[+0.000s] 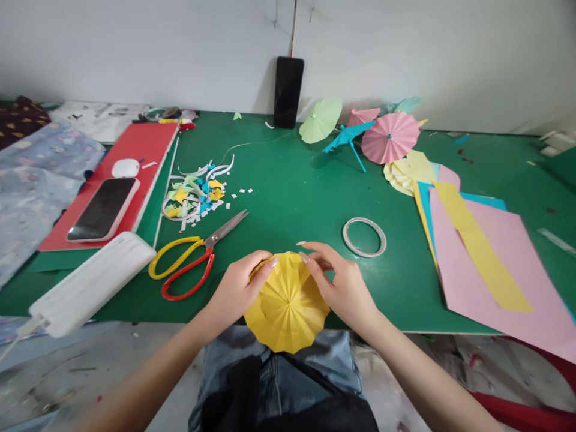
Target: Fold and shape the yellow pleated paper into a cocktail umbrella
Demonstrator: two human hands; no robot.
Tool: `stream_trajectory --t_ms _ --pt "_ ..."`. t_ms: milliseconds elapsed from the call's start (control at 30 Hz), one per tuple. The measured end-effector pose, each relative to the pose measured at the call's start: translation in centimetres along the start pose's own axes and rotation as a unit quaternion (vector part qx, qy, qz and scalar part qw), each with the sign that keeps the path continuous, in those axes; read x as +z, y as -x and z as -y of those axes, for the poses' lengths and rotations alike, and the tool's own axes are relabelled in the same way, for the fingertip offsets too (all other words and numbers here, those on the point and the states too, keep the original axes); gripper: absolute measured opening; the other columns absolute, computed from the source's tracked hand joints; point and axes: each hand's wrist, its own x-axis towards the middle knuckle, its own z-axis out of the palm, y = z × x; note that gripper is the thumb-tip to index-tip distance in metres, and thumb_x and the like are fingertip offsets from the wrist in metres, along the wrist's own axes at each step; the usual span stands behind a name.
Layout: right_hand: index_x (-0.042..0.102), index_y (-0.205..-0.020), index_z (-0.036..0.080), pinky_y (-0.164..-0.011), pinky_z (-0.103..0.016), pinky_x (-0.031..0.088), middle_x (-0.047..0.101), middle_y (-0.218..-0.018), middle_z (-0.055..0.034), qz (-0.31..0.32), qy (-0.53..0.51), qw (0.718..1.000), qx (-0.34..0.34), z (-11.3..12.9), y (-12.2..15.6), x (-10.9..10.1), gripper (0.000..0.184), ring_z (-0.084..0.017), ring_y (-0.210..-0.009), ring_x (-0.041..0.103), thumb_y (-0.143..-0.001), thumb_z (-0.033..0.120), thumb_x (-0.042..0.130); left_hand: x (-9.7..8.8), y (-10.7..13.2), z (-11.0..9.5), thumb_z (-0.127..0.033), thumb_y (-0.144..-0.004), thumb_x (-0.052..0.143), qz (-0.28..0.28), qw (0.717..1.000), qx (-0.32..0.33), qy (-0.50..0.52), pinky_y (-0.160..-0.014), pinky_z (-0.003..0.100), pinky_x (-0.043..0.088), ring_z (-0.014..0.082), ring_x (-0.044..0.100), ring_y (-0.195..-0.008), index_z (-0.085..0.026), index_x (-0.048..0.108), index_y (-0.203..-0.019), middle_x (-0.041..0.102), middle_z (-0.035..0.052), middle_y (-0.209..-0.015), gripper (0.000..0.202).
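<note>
A yellow pleated paper umbrella top (288,306) is held at the table's front edge, its folds fanning out from the centre. My left hand (245,279) grips its upper left rim, thumb on top and fingers bent underneath. At the upper right rim, my right hand (339,279) pinches the paper between thumb and fingers. Scissors (207,255) with one yellow and one red handle lie to the left, blades spread a little. A roll of white tape (364,237) rests to the right of my right hand. The underside of the yellow paper is hidden.
Finished paper umbrellas (389,137) stand at the back wall beside a leaning black phone (288,93). Paper scraps (198,195) lie left of centre. Coloured sheets (490,258) overhang the front edge at right. A white power bank (92,282) and another phone (104,209) are at left.
</note>
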Motion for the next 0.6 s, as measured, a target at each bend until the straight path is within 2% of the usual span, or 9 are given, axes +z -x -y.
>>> stream_trajectory --t_ms 133,233,333,400,467,533,600 --pt "0.062 -0.108 0.018 -0.084 -0.041 0.049 0.069 -0.100 -0.0111 -0.068 0.036 0.997 -0.009 -0.4 0.1 -0.8 0.026 -0.026 -0.094 0.065 -0.091 0.032 0.048 -0.1 0.1 -0.1 -0.033 -0.091 0.044 -0.031 0.999 0.034 -0.023 -0.058 0.022 0.036 0.0115 0.047 -0.061 -0.018 0.058 -0.082 0.054 -0.0020 -0.068 0.023" --pt "0.062 -0.109 0.019 -0.091 -0.041 0.049 0.067 -0.113 -0.0107 -0.052 0.015 0.998 -0.017 -0.6 0.2 -1.4 0.026 -0.025 -0.105 0.062 -0.091 0.033 0.050 -0.3 0.2 -0.6 -0.028 -0.091 0.046 -0.063 0.995 0.075 -0.031 -0.060 0.022 0.039 0.0118 0.051 -0.064 -0.018 0.057 -0.080 0.057 -0.0007 -0.071 0.018" --pt "0.062 -0.113 0.021 -0.082 -0.033 0.056 0.070 -0.112 -0.0066 0.014 -0.027 0.999 -0.028 -0.4 0.9 -1.9 0.032 -0.021 -0.098 0.068 -0.086 0.036 0.058 -0.4 0.4 -1.2 -0.020 -0.090 0.048 -0.103 0.985 0.132 -0.036 -0.064 0.022 0.041 0.0122 0.053 -0.068 -0.018 0.056 -0.078 0.058 0.0005 -0.073 0.014" --pt "0.062 -0.113 0.021 -0.079 -0.031 0.058 0.072 -0.107 -0.0058 0.033 -0.042 0.998 -0.030 0.1 1.7 -2.2 0.035 -0.021 -0.093 0.070 -0.082 0.036 0.064 -0.5 0.8 -1.5 -0.016 -0.089 0.048 -0.138 0.974 0.176 -0.037 -0.065 0.023 0.043 0.0125 0.054 -0.069 -0.018 0.055 -0.077 0.059 0.0011 -0.073 0.014" --pt "0.066 -0.108 0.022 -0.080 -0.031 0.058 0.074 -0.103 -0.0057 0.022 -0.037 0.999 -0.033 0.8 2.7 -2.5 0.029 -0.022 -0.091 0.070 -0.082 0.033 0.065 -0.6 1.3 -1.7 -0.012 -0.088 0.048 -0.174 0.959 0.222 -0.036 -0.066 0.024 0.045 0.0130 0.056 -0.070 -0.018 0.055 -0.078 0.060 0.0019 -0.074 0.014" --pt "0.068 -0.102 0.024 -0.077 -0.030 0.058 0.075 -0.098 -0.0040 -0.002 -0.022 0.998 -0.065 1.6 3.6 -2.8 0.018 -0.021 -0.087 0.072 -0.085 0.028 0.062 -0.6 1.7 -1.8 -0.009 -0.087 0.049 -0.204 0.942 0.263 -0.034 -0.069 0.026 0.048 0.0141 0.059 -0.074 -0.018 0.057 -0.081 0.063 0.0029 -0.078 0.013" --pt "0.067 -0.105 0.025 -0.077 -0.028 0.058 0.075 -0.098 -0.0031 -0.026 -0.002 0.990 -0.138 2.3 4.2 -3.0 0.021 -0.019 -0.085 0.072 -0.086 0.020 0.060 -0.7 2.0 -2.0 -0.010 -0.087 0.050 -0.225 0.919 0.323 -0.031 -0.070 0.028 0.052 0.0152 0.062 -0.078 -0.018 0.059 -0.085 0.065 0.0036 -0.082 0.012"
